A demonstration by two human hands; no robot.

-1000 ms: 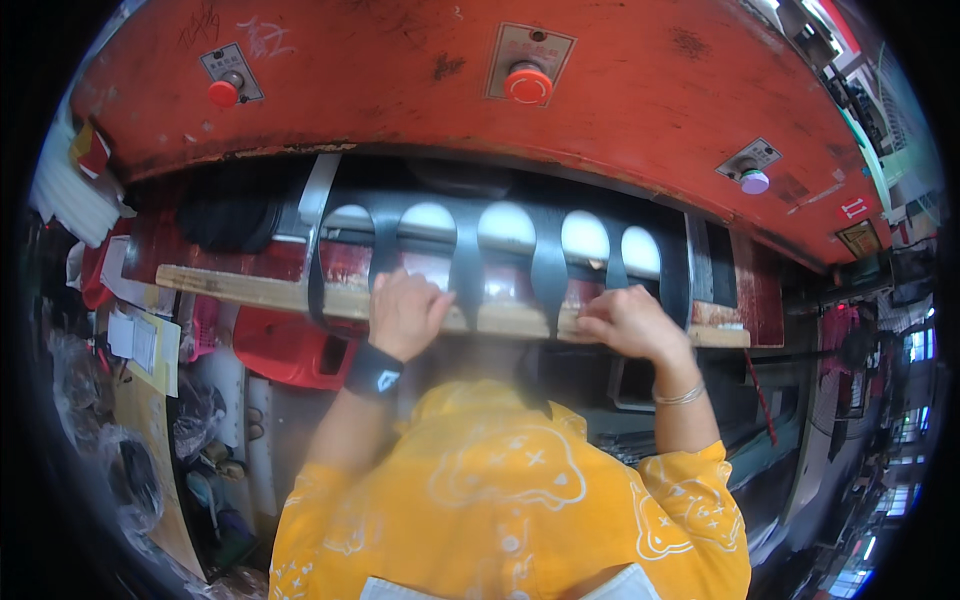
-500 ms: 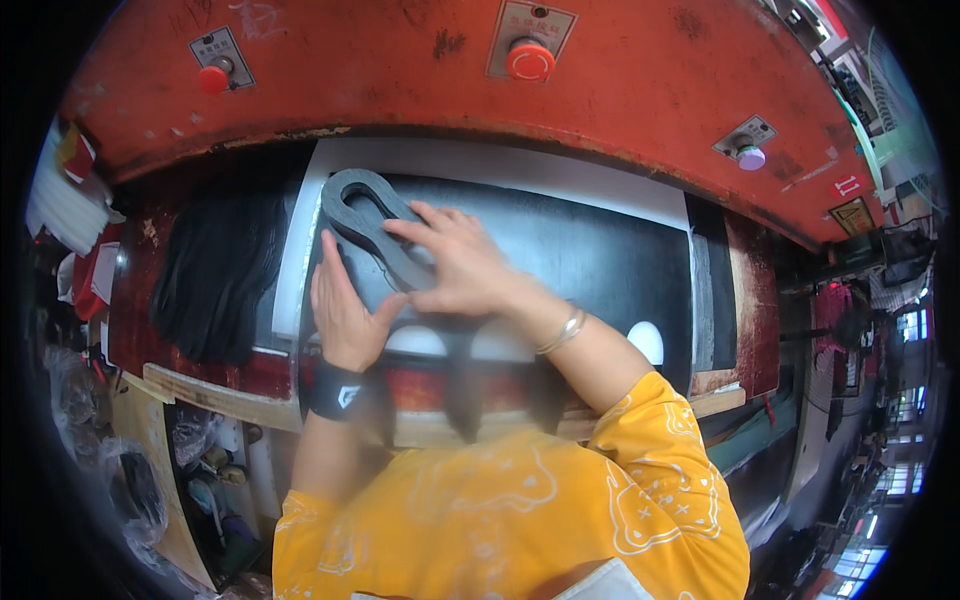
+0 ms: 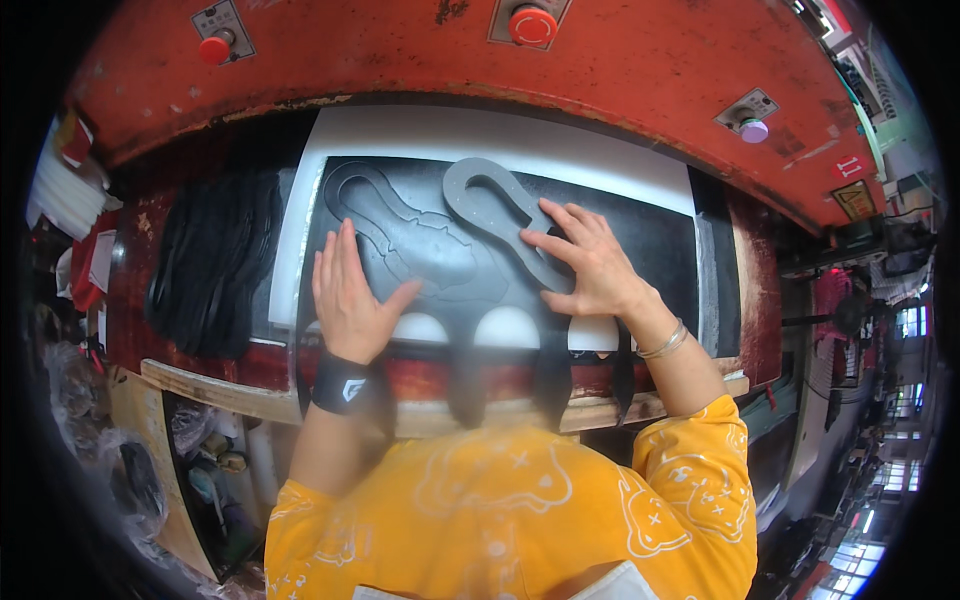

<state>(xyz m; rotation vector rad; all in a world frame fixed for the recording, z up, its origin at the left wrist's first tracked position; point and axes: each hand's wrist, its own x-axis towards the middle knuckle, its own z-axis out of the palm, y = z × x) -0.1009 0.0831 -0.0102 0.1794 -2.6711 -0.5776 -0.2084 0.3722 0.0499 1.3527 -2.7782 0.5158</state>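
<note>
A thick grey loop-shaped cutting die (image 3: 465, 190) stands on a black sheet (image 3: 640, 235). My right hand (image 3: 592, 262) grips the die's near right end, thumb on the near side and fingers over the far side. Part of the die is hidden under that hand. Left of it, a cut outline of the same curved shape (image 3: 420, 245) shows in the sheet. My left hand (image 3: 352, 300) lies flat by that outline, fingers stretched out and thumb apart, holding nothing.
A white board (image 3: 420, 125) lies beneath the black sheet. Dark cut strips (image 3: 215, 265) are piled on the left. A red machine beam (image 3: 400, 60) with push buttons, one a red stop button (image 3: 533, 27), spans the far side. A wooden rail (image 3: 225, 393) edges the near side.
The cutting die has moved right with my right hand, uncovering the cut outline in the sheet. My left hand stays at nearly the same place, now apart from the die.
</note>
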